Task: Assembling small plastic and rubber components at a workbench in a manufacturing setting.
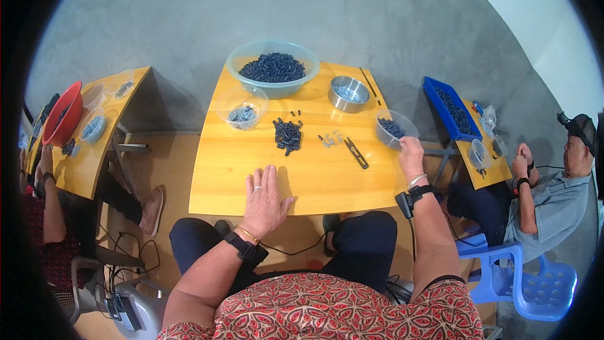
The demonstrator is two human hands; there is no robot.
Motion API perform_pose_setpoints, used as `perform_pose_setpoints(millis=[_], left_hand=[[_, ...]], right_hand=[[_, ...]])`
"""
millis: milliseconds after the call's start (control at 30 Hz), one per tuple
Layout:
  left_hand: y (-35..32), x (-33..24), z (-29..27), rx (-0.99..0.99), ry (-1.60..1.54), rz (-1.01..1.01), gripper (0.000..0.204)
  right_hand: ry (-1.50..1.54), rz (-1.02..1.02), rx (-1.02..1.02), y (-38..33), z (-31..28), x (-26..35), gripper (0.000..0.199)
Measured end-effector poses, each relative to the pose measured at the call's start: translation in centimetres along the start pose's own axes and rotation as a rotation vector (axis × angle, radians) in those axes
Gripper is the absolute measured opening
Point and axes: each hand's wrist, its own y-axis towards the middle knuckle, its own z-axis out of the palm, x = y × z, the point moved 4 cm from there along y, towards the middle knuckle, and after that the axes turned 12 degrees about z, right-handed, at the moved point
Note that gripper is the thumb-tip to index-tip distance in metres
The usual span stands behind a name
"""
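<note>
My left hand [264,201] lies flat on the wooden table [233,179] near its front edge, fingers stretched out, holding nothing. At the right edge, my right hand [412,156] is closed on the near rim of a clear plastic tub [410,127] with small dark cylindrical pieces [391,128] in it. The tub reaches out past the table's side. A pile of similar dark pieces [288,135] lies beyond my left hand. Between the pile and the tub are small pale metallic bits [329,140] and a pair of black thread snips [356,153].
At the back stand a large translucent basin [274,88] heaped with dark pieces, a clear bowl [260,97] and a steel bowl [348,106], both with small metallic parts. People sit at tables on both sides, near a red basin [65,116] and a blue tray [440,110].
</note>
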Motion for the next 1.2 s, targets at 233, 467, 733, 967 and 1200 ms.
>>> perform_pose_setpoints(millis=[233, 467, 733, 967, 1200], left_hand=[[0.2, -0.1, -0.3, 0.016, -0.017, -0.011, 0.075], [0.3, 0.7, 0.5, -0.068, -0.102, -0.062, 0.073], [2.7, 2.0, 0.8, -0.683, -1.854, -0.788, 0.032], [1.8, 4.2, 2.4, -0.714, -1.941, -0.64, 0.027], [2.1, 6.1, 2.0, -0.729, -1.92, -0.548, 0.025]], right_hand=[[0.09, 0.046, 0.236, -0.5, 2.3, 2.3, 0.006], [0.17, 0.016, 0.267, -0.4, 4.2, 5.7, 0.006], [0.096, -0.105, 0.16, -1.2, 1.1, 10.8, 0.014], [-0.031, 0.063, 0.42, -4.5, 2.1, 9.9, 0.011], [-0.129, 0.083, 0.452, -6.4, 1.8, 10.3, 0.011]])
